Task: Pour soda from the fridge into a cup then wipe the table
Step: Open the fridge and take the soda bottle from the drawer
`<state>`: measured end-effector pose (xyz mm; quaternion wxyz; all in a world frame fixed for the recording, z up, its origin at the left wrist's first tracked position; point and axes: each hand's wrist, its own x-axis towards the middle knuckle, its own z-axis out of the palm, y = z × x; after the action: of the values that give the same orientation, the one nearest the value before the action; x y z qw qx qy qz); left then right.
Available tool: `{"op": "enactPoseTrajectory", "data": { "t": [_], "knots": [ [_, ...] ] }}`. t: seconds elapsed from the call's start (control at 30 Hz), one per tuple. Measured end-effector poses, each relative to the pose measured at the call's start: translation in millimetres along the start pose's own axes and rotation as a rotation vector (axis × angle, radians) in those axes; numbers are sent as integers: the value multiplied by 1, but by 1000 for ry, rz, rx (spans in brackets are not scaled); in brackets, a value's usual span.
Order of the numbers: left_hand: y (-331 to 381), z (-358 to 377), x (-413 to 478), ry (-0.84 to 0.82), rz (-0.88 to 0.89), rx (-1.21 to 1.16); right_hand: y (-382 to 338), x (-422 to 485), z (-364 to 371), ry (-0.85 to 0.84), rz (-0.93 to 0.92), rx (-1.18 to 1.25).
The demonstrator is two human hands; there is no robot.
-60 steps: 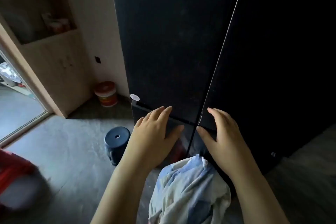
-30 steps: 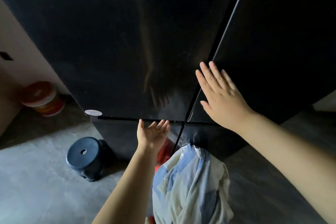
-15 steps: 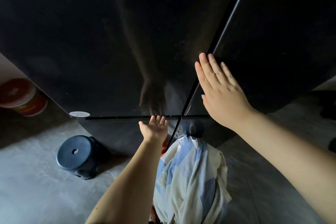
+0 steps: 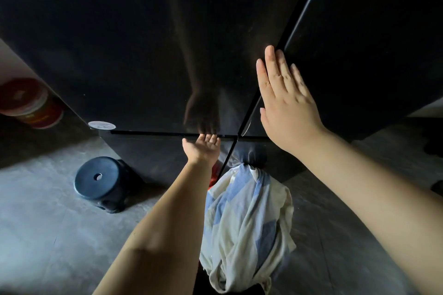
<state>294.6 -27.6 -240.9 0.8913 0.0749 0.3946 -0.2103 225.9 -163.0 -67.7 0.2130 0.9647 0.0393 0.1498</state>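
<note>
A tall black fridge (image 4: 134, 38) with glossy doors fills the upper view. A vertical seam splits the left and right upper doors, and a horizontal gap runs below them. My left hand (image 4: 201, 148) reaches low, palm up, with its fingertips hooked under the bottom edge of the upper left door. My right hand (image 4: 285, 100) lies flat with fingers extended against the right door, just beside the vertical seam. Neither hand holds anything. The fridge doors look shut. No soda or cup is in view.
A dark blue round stool (image 4: 99, 181) stands on the grey concrete floor left of the fridge. A red-lidded bucket (image 4: 26, 103) sits by the wall at far left. A blue and white cloth (image 4: 244, 230) hangs in front of my body between my arms.
My left hand has dropped from the door face to its bottom edge and turned palm up. My right hand rose to press flat by the seam. The view moved closer.
</note>
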Motion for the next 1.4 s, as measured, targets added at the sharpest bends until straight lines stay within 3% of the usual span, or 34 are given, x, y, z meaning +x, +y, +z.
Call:
{"op": "enactPoseTrajectory", "data": {
  "t": [0.37,0.77,0.9,1.0,1.1,1.27,1.33,1.4],
  "knots": [
    [6,-7,-9,-2,-31,22,-9,-5,-6,-9,43,26],
    [18,-51,-33,-30,-65,195,-40,-47,-16,-26,54,71],
    [22,-47,-41,-62,-110,194,-43,-54,-26,27,80,250],
    [23,-43,-48,-88,-113,226,-44,-61,-31,105,209,437],
    [25,-42,-47,-80,-107,339,-46,-61,-32,37,285,655],
    [37,-40,-52,-55,-151,671,-57,-56,-36,-35,360,993],
    [45,-30,-66,-13,-178,1094,-58,-56,-37,-28,391,1058],
    [53,-10,-93,3,-119,1676,-57,-55,-37,-33,404,1098]
  ]
}}
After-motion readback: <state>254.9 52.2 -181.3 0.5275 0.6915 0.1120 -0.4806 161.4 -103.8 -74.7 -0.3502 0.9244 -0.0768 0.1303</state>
